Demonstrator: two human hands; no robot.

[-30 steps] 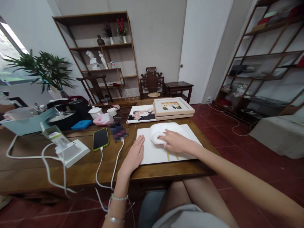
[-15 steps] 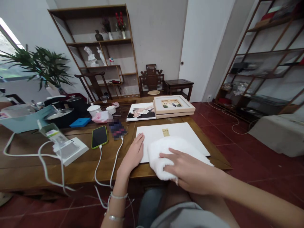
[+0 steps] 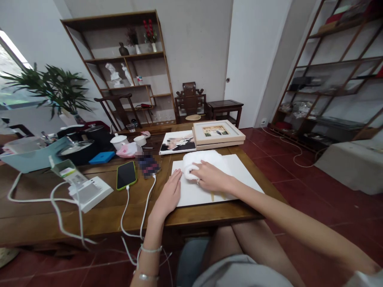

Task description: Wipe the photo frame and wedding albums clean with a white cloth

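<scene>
A white board (image 3: 243, 173) lies flat at the front edge of the wooden table. My left hand (image 3: 170, 194) rests along its left edge, fingers stretched out and lying flat. With my right hand (image 3: 212, 178) I grip a fluffy white towel (image 3: 203, 156), pressed on the upper left part of the board. The towel is bunched near my fingertips and reaches the board's far edge. Yellowish marks (image 3: 212, 197) show on the board below my right wrist; the hand and forearm hide part of the surface.
Behind the board lie a photo panel (image 3: 177, 142) and stacked wooden frames (image 3: 220, 137). To the left are a green-cased phone (image 3: 126, 175) on a white cable, a white box (image 3: 95, 193), a blue box (image 3: 102, 157) and black pots (image 3: 76, 150).
My right hand has slid the towel from the board's near side up and left to its far side. The left hand stays at the left edge.
</scene>
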